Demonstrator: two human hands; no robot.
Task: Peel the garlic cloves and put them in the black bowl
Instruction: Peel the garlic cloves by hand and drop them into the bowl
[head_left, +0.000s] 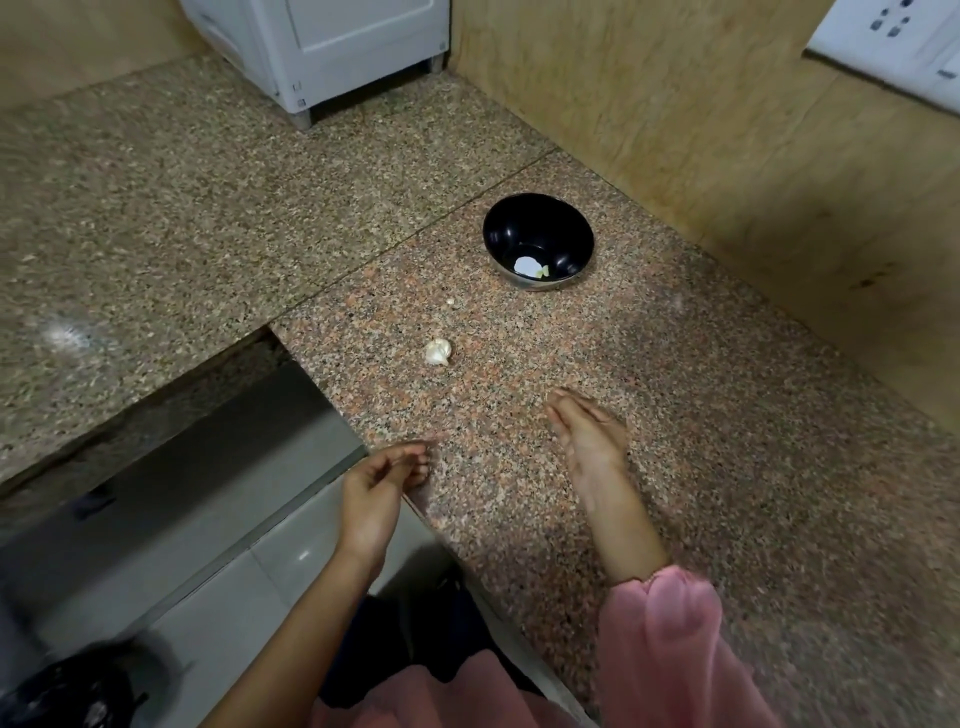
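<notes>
The left grip hangs at the near edge of the table, fingers loosely curled, with nothing visible in it. The right grip hovers over the table, fingers straight and together, empty and blurred. The unpeeled garlic lies beyond both, untouched. A small fragment lies farther on, short of the black bowl, which holds a white piece and a pale clove.

Hazards: a hasty one-handed pinch may roll the rounded garlic toward the left table edge. Loose skin may drop into the bowl with the peeled cloves.
</notes>
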